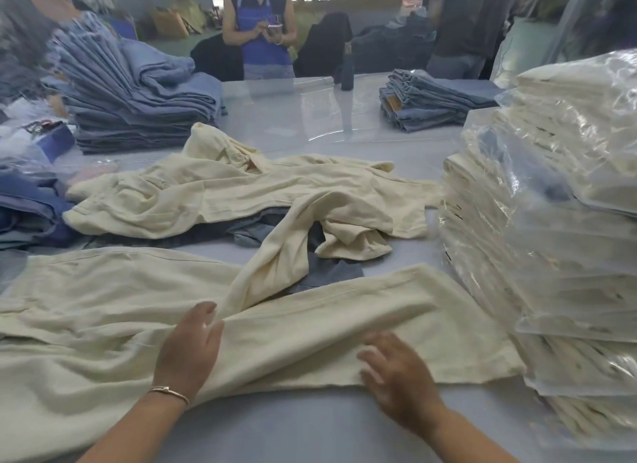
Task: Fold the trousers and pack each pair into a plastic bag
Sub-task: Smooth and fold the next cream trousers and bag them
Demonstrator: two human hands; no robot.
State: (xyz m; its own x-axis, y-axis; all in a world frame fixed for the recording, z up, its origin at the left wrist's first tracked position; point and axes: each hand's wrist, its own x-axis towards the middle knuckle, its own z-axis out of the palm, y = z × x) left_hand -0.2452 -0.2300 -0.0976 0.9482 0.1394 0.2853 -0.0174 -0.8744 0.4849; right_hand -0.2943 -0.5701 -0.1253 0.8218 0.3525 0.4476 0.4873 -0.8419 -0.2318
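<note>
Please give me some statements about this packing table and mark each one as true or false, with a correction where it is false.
1. Both hands lie flat on the cream trousers nearest the camera. True: the left hand and the right hand press on them with straight fingers.
2. The bagged stack at the right holds blue jeans. False: it holds mostly cream trousers in clear plastic bags.
3. A bracelet is on the left wrist. True.
4. The trousers under the hands are already in a bag. False: they lie bare on the table.
5. Folded jeans are stacked at the far left. True.
</note>
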